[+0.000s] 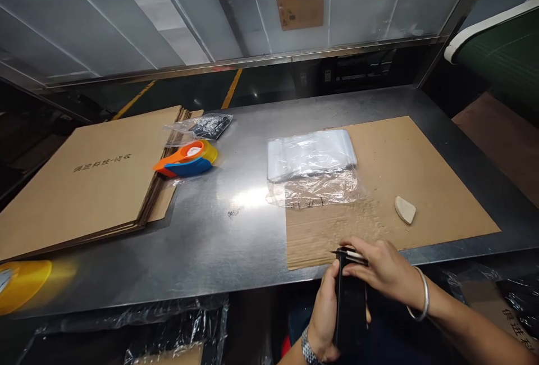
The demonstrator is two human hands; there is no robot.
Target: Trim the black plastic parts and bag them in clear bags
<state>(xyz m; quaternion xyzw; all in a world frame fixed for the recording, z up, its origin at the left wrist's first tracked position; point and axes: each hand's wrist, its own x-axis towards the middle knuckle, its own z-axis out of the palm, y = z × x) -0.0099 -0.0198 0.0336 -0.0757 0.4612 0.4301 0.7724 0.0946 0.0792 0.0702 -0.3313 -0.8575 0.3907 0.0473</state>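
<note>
My left hand (323, 311) grips a long flat black object (350, 303), held upright at the near edge of the metal table (219, 236). My right hand (385, 269) pinches a thin pale-tipped tool (352, 254) against the top of the black object. A metal watch is on my left wrist and a silver bangle on my right. Just beyond the hands lies a brown cardboard sheet (421, 174), worn and scored along its near part.
A stack of clear plastic bags (310, 154) and a crumpled clear film (314, 190) lie on the cardboard. A pale wedge-shaped piece (405, 209) rests at its right. An orange-and-blue tape dispenser (187, 160) and flattened cartons (84, 185) are at left; yellow tape roll (21, 283) at near left.
</note>
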